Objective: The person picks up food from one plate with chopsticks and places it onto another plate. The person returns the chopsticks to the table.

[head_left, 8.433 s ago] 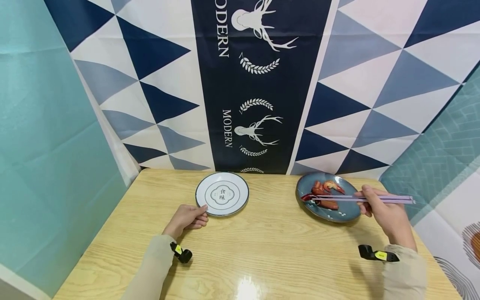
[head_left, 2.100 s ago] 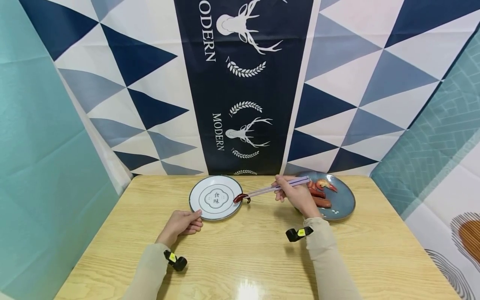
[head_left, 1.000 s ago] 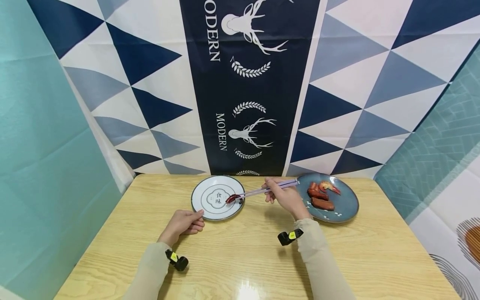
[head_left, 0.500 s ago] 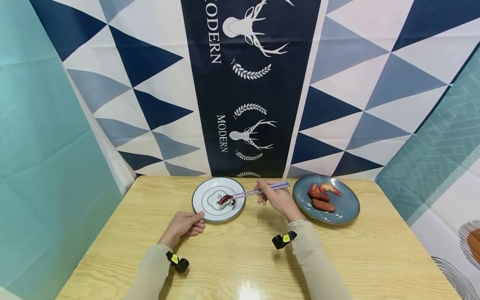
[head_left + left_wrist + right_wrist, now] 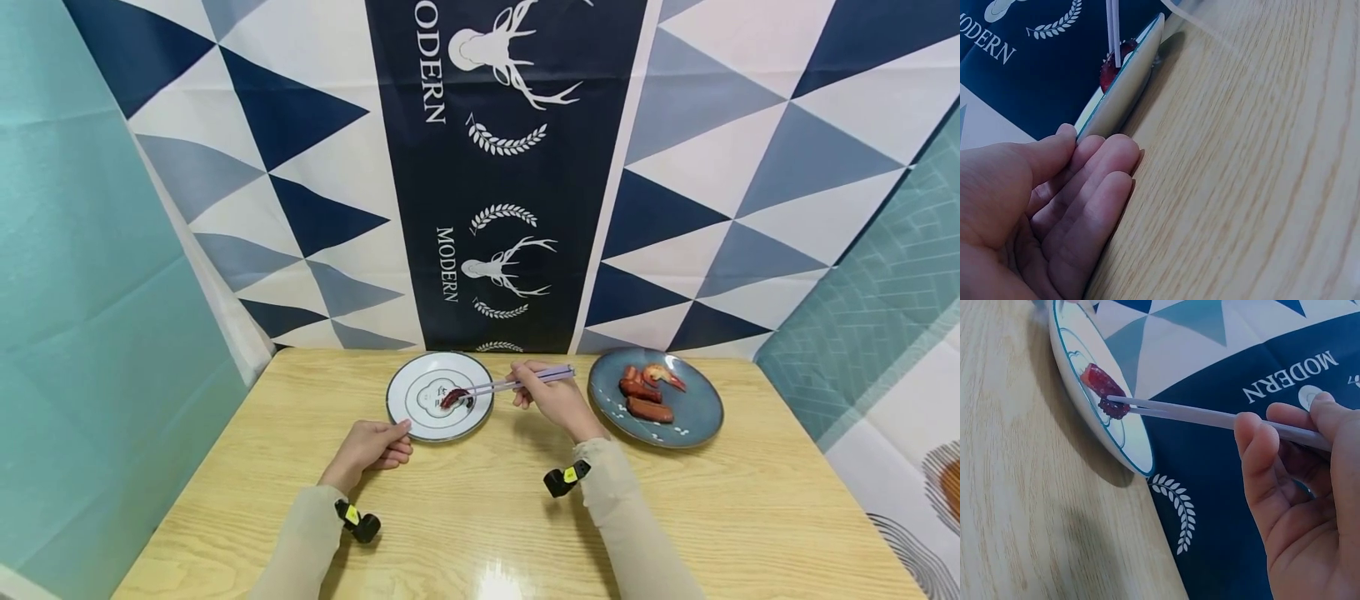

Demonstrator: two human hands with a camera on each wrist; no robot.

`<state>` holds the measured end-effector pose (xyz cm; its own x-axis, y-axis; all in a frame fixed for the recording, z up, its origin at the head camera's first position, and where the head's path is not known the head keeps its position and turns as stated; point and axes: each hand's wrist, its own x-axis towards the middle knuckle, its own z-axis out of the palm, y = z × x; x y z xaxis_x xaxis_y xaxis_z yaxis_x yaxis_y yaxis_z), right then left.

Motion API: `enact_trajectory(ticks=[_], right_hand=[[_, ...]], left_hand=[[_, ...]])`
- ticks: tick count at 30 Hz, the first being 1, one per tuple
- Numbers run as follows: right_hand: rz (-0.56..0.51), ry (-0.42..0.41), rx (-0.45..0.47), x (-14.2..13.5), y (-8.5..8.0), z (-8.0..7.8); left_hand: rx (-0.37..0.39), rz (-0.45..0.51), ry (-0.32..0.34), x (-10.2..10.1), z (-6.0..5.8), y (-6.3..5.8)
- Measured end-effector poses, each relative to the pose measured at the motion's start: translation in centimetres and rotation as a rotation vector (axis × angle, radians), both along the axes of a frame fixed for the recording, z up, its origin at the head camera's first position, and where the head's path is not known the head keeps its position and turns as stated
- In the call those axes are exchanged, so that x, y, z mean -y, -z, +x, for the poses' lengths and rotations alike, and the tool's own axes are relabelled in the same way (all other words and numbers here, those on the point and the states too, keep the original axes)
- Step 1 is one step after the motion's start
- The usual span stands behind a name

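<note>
My left hand (image 5: 371, 450) pinches the near left rim of a white plate (image 5: 408, 421), thumb on top and fingers beneath, as the left wrist view shows. The plate has a blue rim and dark characters in its middle. My right hand (image 5: 551, 398) grips a pair of pale purple chopsticks (image 5: 491, 387). Their tips meet a dark red, bumpy piece of food (image 5: 453, 398), like an octopus tentacle, over the middle of the white plate. In the right wrist view, the piece (image 5: 1102, 387) overlaps the plate's face, with the chopstick tips at its darker, knobbly end.
To the right stands a blue-grey plate (image 5: 697, 412) with a shrimp (image 5: 663, 377) and reddish-brown sausage-like pieces (image 5: 649, 410). Both plates are near the back edge of the wooden table (image 5: 480, 508). A patterned cloth (image 5: 517, 167) hangs behind it.
My right hand has carried the dark red piece leftward on the chopsticks from the blue-grey plate to the middle of the white plate. My left hand has kept its hold on the rim.
</note>
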<state>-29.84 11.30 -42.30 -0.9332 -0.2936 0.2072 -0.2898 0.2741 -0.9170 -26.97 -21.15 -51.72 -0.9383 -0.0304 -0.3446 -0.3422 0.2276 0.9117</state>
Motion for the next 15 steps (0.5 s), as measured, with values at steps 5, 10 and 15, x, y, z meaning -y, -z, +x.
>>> enact_trajectory(ticks=[5,10,15], right_hand=[[0.007,0.008,-0.004,-0.08,-0.07,0.01],[0.010,0.041,-0.006,-0.17,-0.08,0.03],[0.032,0.050,0.008,-0.41,0.80,-0.76]], left_hand=[[-0.004,-0.001,0.004,-0.10,-0.09,-0.09],[0.000,-0.004,0.001,-0.11,-0.15,-0.12],[0.014,-0.003,-0.010,-0.14,-0.14,-0.09]])
